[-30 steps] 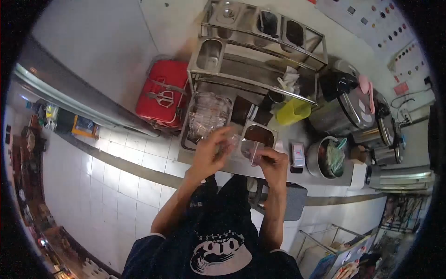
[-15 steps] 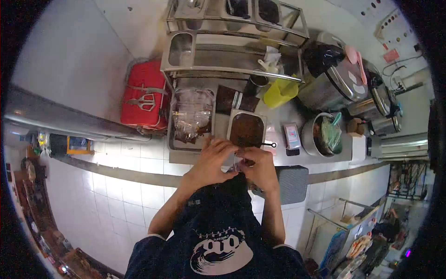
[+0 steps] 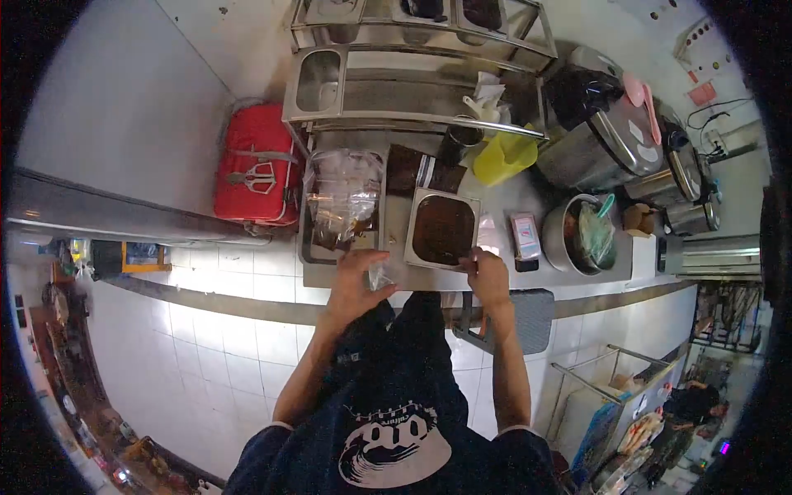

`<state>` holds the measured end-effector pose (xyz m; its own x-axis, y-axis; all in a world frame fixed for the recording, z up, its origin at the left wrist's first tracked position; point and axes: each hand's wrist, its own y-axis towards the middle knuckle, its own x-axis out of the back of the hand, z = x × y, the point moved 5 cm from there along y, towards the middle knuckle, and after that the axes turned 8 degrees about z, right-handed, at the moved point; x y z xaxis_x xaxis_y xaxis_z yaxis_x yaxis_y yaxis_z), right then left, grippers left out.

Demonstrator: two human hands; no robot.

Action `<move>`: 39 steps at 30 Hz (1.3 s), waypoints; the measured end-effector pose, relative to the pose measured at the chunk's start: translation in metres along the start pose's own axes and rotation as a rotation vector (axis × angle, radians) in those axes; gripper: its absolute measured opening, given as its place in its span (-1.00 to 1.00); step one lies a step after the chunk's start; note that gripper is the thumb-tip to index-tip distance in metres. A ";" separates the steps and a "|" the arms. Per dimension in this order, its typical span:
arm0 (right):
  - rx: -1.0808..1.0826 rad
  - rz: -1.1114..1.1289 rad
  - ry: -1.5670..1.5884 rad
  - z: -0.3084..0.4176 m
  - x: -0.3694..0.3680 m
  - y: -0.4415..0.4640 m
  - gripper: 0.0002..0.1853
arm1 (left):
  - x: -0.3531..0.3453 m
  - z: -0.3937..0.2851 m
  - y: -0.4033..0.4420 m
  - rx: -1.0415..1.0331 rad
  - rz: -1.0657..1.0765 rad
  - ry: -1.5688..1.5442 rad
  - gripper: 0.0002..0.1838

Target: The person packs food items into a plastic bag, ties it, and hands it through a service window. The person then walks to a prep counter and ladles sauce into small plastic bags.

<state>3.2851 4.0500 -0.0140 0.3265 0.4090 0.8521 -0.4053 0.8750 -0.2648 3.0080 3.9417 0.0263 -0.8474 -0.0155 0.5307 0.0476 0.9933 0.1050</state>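
In my left hand (image 3: 355, 285), thumb and fingers hold a small clear plastic bag (image 3: 380, 274) at the counter's front edge. My right hand (image 3: 490, 279) is closed at the front right corner of a steel pan (image 3: 423, 258) with dark brown contents (image 3: 444, 228). Its fingers cover the spot where a thin ring-ended utensil handle stuck out. Left of the pan, a steel tray (image 3: 320, 254) holds a heap of clear plastic packets (image 3: 342, 194) with brown contents.
Behind stands a steel rack (image 3: 412, 120). A yellow jug (image 3: 505, 157), a phone-like pink-screened item (image 3: 525, 235) and a steel pot (image 3: 558, 247) with a green bag are to the right. A red bag (image 3: 257, 165) stands left. A stool (image 3: 528, 322) sits below the counter.
My hands have moved apart. The left went left with the clear bag; the right moved right to the pan's corner, where the ring-ended handle is now covered.
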 end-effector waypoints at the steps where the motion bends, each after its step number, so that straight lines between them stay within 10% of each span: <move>1: 0.121 0.001 -0.069 0.002 -0.006 -0.002 -0.81 | 0.003 0.002 -0.003 0.002 0.005 0.002 -0.41; 10: 0.042 -0.258 -0.254 -0.004 0.009 0.018 -0.83 | 0.011 0.013 -0.010 0.073 -0.044 0.034 -0.39; 25: -0.146 0.041 0.814 -0.078 -0.052 -0.015 -0.87 | -0.005 0.012 0.010 0.007 -0.120 0.018 -0.38; 39: -0.186 -0.241 1.137 -0.072 -0.026 -0.050 -0.90 | -0.031 0.002 0.062 -0.066 -0.207 -0.068 -0.40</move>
<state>3.3582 4.0145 -0.0552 0.9896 0.1419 0.0216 -0.1294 0.9471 -0.2938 3.0365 4.0037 0.0146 -0.8764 -0.2085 0.4341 -0.0986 0.9600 0.2620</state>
